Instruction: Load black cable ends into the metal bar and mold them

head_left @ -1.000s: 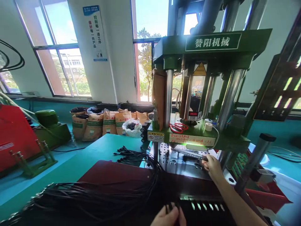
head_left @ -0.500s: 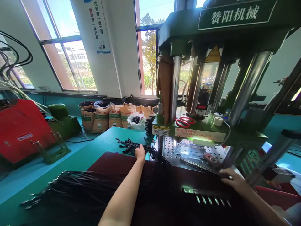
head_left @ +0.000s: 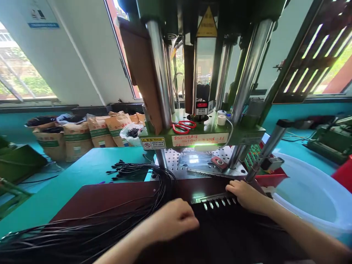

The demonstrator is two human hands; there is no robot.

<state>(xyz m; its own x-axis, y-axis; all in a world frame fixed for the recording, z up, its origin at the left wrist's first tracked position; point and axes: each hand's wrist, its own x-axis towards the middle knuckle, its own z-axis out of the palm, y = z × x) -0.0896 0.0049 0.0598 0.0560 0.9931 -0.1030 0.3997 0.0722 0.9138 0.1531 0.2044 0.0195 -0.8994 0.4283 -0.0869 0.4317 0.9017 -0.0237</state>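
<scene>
My left hand (head_left: pixel 180 217) hovers in front of the loose black cables (head_left: pixel 162 183), its fingers curled in and slightly blurred. Whatever is inside those fingers, if anything, is hidden. My right hand (head_left: pixel 243 194) is at the right end of a narrow metal strip fixture (head_left: pixel 216 198), with fingers bent down and their tips partly hidden. Several shiny metal plug ends (head_left: pixel 217 204) stick out along the fixture's near side. Behind it, a long thin metal bar (head_left: pixel 206 173) lies by the press bed. The cables' black ends (head_left: pixel 121 169) fan out at the left.
A green press (head_left: pixel 203 137) with steel columns stands ahead, with red-handled scissors (head_left: pixel 184 126) on its ledge. A dark red board (head_left: pixel 104 196) covers part of the teal table (head_left: pixel 101 161). At the right is a large pale blue tub (head_left: pixel 305 190). Paper sacks (head_left: pixel 77 141) stand at the left back.
The view has turned right and come closer to the press. My left hand has left the bundle of cable ends and moved back toward me. My right hand is now beside the fixture's end.
</scene>
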